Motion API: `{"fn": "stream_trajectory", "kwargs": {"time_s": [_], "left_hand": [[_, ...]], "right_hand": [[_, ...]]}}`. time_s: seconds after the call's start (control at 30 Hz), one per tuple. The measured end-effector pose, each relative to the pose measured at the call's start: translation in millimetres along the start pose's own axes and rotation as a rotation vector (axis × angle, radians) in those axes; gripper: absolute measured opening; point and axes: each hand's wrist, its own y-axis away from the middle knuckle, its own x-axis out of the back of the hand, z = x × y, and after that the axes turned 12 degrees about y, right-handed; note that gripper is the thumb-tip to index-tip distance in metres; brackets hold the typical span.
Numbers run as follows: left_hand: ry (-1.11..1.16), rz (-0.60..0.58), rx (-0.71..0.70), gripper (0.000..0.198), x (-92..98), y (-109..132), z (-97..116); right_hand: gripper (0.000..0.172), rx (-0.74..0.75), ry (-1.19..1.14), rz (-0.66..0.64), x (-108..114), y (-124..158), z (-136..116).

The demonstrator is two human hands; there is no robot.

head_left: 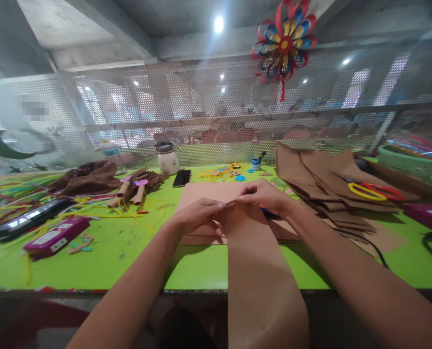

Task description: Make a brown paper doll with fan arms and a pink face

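Note:
A long brown paper strip [259, 271] runs from the middle of the green table [129, 252] over its front edge toward me. My left hand [197, 215] and my right hand [263, 195] both pinch the strip's far end, fingers pressed together, close to each other. Under them lies a flat pile of brown paper sheets [205, 194]. A blue object [269, 212] peeks out beneath my right hand, mostly hidden.
A stack of brown paper pieces [310, 174] with red and yellow scissors [372, 190] lies at right. A black phone [181, 178], white jar [167, 159], rolled paper tubes [132, 191] and pink boxes [56, 236] sit left. A perforated metal screen [201, 106] stands behind, with a paper flower [284, 41].

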Motion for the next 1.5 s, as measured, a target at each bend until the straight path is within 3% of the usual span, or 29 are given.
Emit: {"fn": "stream_trajectory", "kwargs": {"time_s": [0.4, 0.53, 0.63, 0.77, 0.83, 0.97, 1.2, 1.37, 1.5], "left_hand": [[-0.06, 0.06, -0.119, 0.03, 1.5, -8, -6], [-0.082, 0.125, -0.106, 0.025, 1.4, -8, -6], [-0.013, 0.094, -0.087, 0.023, -0.5, -7, -5], [0.048, 0.119, -0.149, 0.039, -1.2, -11, -7], [0.028, 0.18, -0.18, 0.029, -0.4, -14, -9], [-0.143, 0.302, -0.198, 0.015, -3.9, -17, -8], [-0.341, 0.23, -0.276, 0.026, -11.3, -11, 1], [-0.312, 0.199, -0.324, 0.028, 3.5, -14, -6], [-0.146, 0.219, -0.28, 0.033, 10.2, -15, -12]], "right_hand": [[0.015, 0.003, -0.029, -0.044, 1, 1, 0], [0.017, -0.007, -0.013, -0.023, -1, 0, 1], [0.02, -0.044, -0.021, 0.034, -2, -2, 3], [0.025, -0.096, -0.061, 0.079, -1, -5, 11], [0.027, -0.095, -0.061, 0.057, -1, -6, 13], [0.027, -0.019, 0.048, 0.014, -2, -5, 10], [0.027, 0.052, 0.149, -0.025, -6, -5, 6], [0.025, 0.092, 0.073, 0.011, -8, -5, 7], [0.041, 0.225, 0.12, 0.039, -12, -4, 7]]}}
